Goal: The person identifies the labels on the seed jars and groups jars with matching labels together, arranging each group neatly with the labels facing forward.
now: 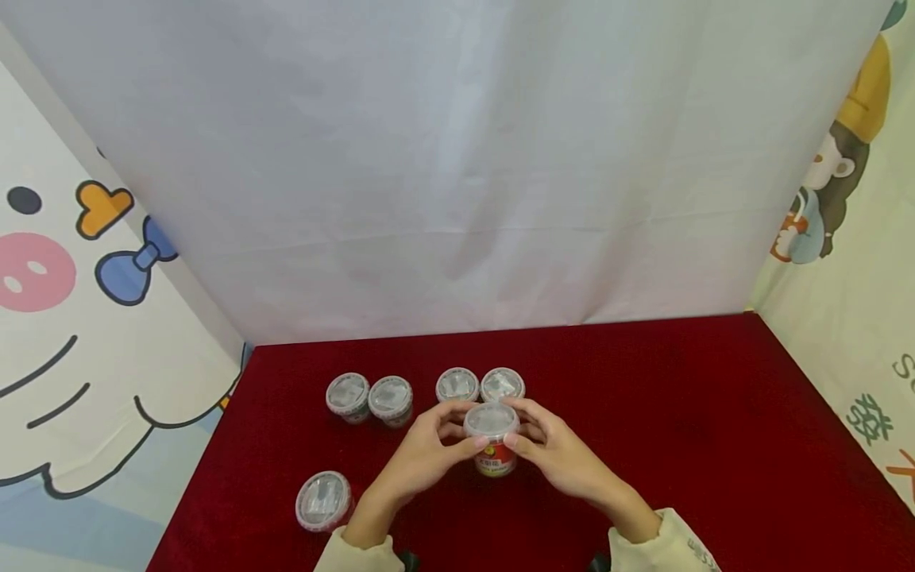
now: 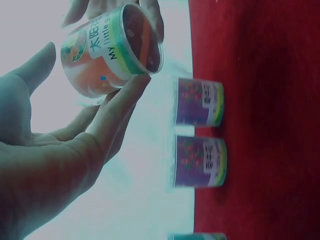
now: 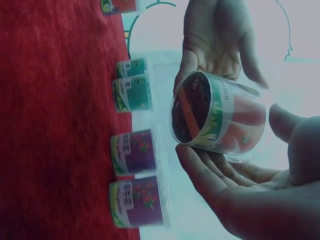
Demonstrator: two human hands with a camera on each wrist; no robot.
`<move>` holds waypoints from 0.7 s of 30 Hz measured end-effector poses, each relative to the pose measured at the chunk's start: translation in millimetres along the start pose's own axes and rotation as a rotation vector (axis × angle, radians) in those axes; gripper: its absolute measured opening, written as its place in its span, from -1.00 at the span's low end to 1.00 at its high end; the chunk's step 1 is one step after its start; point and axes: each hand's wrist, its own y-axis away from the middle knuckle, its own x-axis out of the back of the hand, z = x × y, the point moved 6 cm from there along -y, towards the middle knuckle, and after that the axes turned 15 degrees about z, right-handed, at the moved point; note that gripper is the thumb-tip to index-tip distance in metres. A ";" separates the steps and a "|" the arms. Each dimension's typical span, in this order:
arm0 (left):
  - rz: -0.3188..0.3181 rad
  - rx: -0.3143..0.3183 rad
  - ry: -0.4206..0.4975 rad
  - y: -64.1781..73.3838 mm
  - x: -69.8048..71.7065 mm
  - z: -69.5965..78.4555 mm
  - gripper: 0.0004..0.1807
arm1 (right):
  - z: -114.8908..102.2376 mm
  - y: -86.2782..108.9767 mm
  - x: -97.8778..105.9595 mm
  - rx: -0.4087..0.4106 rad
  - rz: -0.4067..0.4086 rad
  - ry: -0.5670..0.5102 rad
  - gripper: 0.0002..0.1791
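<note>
A small lidded plastic cup (image 1: 495, 458) with a red-orange label is raised over the table between both hands. My left hand (image 1: 427, 451) grips it from one side, thumb near the lid's rim and fingers round the wall. From the opposite side my right hand (image 1: 565, 454) holds it the same way. In the left wrist view the cup (image 2: 97, 55) is tipped and its label reads "My little g…". Its clear base, seen in the right wrist view, shows dark contents and an orange strip across the cup (image 3: 192, 107).
Behind the hands stand two purple-labelled cups (image 1: 457, 384) (image 2: 197, 161) side by side. Two green-labelled cups (image 1: 391, 396) (image 3: 134, 93) are left of them. Another lidded cup (image 1: 324, 500) sits at the front left, near the left forearm. A red cloth (image 1: 679, 429) covers the table, with fabric walls around it.
</note>
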 end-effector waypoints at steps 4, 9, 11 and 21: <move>0.004 -0.003 -0.019 4.2 11.9 -2.9 -0.43 | 0.2 -2.5 -11.6 0.014 -0.019 -0.012 -0.35; 0.025 0.024 -0.054 9.5 27.4 -7.3 -0.44 | -0.7 -6.8 -27.0 0.036 -0.039 -0.018 -0.36; 0.031 0.027 -0.064 11.7 33.4 -7.8 -0.44 | -0.8 -8.6 -33.1 0.039 -0.043 -0.023 -0.37; 0.041 0.051 -0.117 23.8 59.1 -12.7 -0.42 | 3.1 -13.9 -60.3 0.015 -0.077 -0.024 -0.38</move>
